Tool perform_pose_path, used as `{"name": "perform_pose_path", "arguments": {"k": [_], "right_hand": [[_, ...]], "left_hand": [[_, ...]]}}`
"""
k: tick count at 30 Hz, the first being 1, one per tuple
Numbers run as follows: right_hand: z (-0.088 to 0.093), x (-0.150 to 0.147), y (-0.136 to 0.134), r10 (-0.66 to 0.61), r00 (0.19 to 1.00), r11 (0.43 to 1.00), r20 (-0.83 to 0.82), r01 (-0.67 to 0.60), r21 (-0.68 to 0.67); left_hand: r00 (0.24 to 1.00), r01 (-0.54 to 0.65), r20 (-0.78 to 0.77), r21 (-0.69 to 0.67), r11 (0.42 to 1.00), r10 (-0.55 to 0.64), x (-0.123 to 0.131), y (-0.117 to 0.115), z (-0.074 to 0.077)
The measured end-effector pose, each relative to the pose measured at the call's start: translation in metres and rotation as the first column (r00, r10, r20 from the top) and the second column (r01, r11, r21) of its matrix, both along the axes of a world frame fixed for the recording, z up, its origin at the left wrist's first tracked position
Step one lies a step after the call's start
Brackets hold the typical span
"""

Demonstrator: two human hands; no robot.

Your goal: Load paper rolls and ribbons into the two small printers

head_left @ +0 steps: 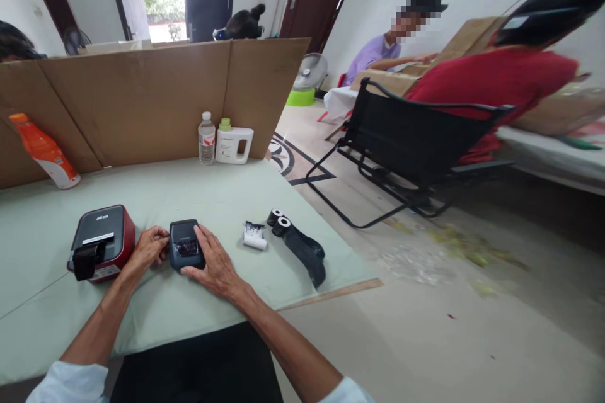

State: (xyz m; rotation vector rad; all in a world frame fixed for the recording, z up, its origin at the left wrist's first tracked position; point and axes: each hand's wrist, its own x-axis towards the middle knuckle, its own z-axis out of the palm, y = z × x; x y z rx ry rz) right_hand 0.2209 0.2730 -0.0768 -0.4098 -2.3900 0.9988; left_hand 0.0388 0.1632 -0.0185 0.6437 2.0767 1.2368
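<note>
A small dark handheld label printer point(186, 245) lies on the pale green tablecloth between my hands. My right hand point(215, 261) grips its right side, with fingers along the top right and the thumb at the lower edge. The curled fingers of my left hand point(150, 249) press against its left edge; their tips are partly hidden. Left of that hand stands a larger red and black label printer point(106, 242) with a dark piece hanging at its front. To the right lie a white roll in crumpled wrapping point(255, 236) and two black rolls point(278, 220) beside a black strip point(305, 255).
A cardboard screen point(155, 104) closes off the table's back. Before it stand an orange bottle point(47, 151), a clear water bottle point(207, 138) and a white jug point(234, 143). A black folding chair point(416, 138) holds a person in red; another person in purple sits beyond.
</note>
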Motion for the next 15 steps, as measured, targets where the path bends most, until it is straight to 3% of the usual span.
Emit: {"name": "perform_pose_path", "arguments": {"k": [8,15], "right_hand": [[-0.0020,-0.0013,-0.0009,-0.008,1.000,1.000,0.005,0.008,0.014],[-0.0076,-0.0027,-0.0001,-0.005,1.000,0.999,0.000,0.005,0.039]], "left_hand": [[1.000,0.008,-0.010,-0.015,1.000,-0.008,-0.0009,-0.0003,-0.0050],[0.996,0.088,-0.012,0.023,0.996,-0.088,-0.0039,-0.0051,0.0008]]}}
